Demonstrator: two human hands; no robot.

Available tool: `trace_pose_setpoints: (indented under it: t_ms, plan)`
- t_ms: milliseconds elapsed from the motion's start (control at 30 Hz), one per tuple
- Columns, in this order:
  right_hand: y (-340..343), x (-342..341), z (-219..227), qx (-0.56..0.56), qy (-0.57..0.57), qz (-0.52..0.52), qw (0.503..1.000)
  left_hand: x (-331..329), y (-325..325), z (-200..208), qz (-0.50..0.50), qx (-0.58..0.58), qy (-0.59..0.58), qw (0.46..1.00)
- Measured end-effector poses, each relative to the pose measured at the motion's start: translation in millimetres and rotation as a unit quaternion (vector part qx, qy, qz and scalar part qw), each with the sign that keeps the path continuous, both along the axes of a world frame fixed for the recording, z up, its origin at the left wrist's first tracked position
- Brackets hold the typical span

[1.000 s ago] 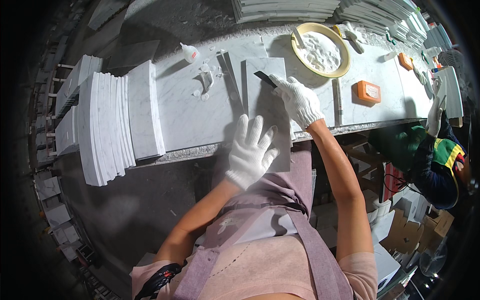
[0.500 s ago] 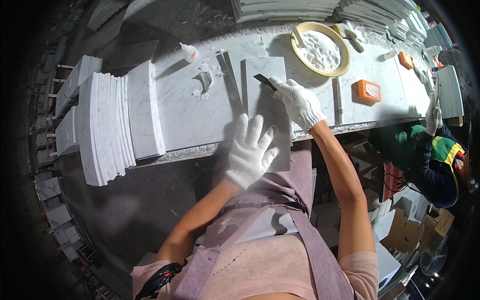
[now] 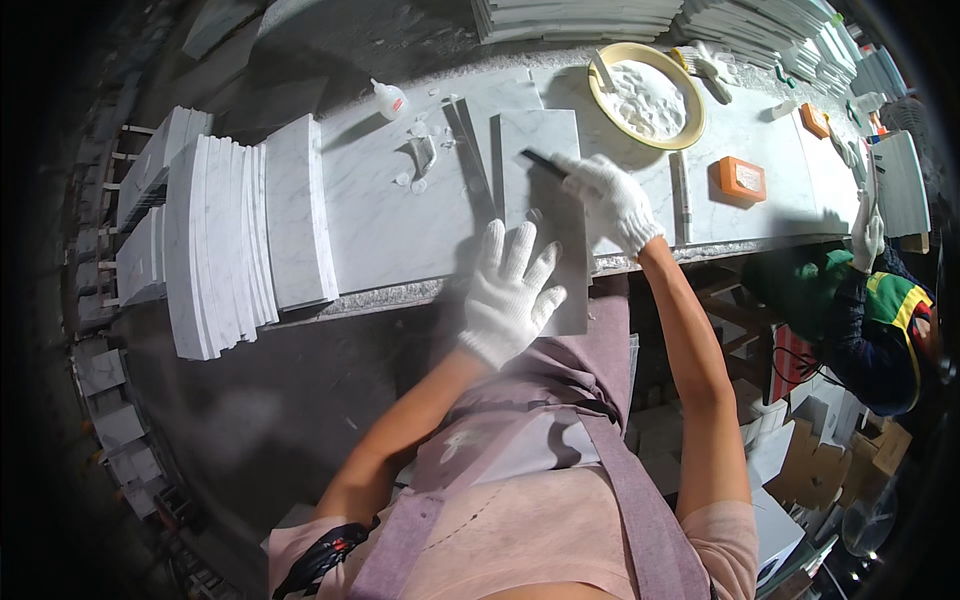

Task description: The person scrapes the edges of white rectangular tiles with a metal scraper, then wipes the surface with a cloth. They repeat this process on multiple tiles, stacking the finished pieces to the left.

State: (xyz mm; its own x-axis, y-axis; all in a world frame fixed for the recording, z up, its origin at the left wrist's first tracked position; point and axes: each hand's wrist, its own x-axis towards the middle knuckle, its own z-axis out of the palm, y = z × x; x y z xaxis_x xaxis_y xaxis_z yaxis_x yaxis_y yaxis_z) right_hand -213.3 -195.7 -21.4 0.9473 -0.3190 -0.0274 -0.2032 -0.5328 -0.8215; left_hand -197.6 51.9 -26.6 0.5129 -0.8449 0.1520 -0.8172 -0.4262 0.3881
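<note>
Worker's gloved R hand [image 3: 615, 203] is clasping one end of a dark flat blade [image 3: 543, 163], fingers closed round it; free end is pointing across the far half of a grey-white tile [image 3: 564, 225]. Gloved L hand [image 3: 508, 295] is lying palm-down at the tile's near L part, fingers spread wide, gripping nothing. Tile is resting on the bench top [image 3: 400, 220], near end jutting past the edge. Beyond R hand, a yellow-rimmed bowl [image 3: 698, 112] is holding lumpy white material [image 3: 645, 100], w/ a spatula [image 3: 604, 70] leaning at its L rim. Small white squeeze bottle [image 3: 388, 99] is standing far L; contents hard to make out at this dist. Orange box [image 3: 743, 178] is sitting R of & nearer than the bowl.
</note>
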Motion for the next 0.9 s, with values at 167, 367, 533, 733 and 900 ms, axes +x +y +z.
trace_pose_setpoints:
  t_ms: [167, 367, 533, 733, 900]
  plan:
    - [-7.9, 1.3, -16.7, -0.116, 0.016, 0.015, 0.993, -0.1, 0.5, 3.9, -0.003, 0.039, -0.010, 0.999]
    - [-5.1, -39.9, -7.0, -0.017, 0.008, 0.021, 1.000, 1.5, -0.9, 5.6, -0.001, 0.039, 0.034, 0.999]
    - [-6.1, -74.0, -15.6, 0.278, -0.013, -0.226, 0.933, -12.0, -13.6, 10.7, -0.109, 0.010, -0.124, 0.986]
    - [-17.6, -61.6, -29.9, 0.262, -0.055, -0.259, 0.928, -17.7, -26.7, 21.9, -0.224, 0.194, -0.120, 0.948]
    - [-30.1, -39.6, -37.4, 0.240, -0.063, -0.231, 0.941, -19.3, -23.3, 22.1, -0.230, 0.121, -0.116, 0.958]
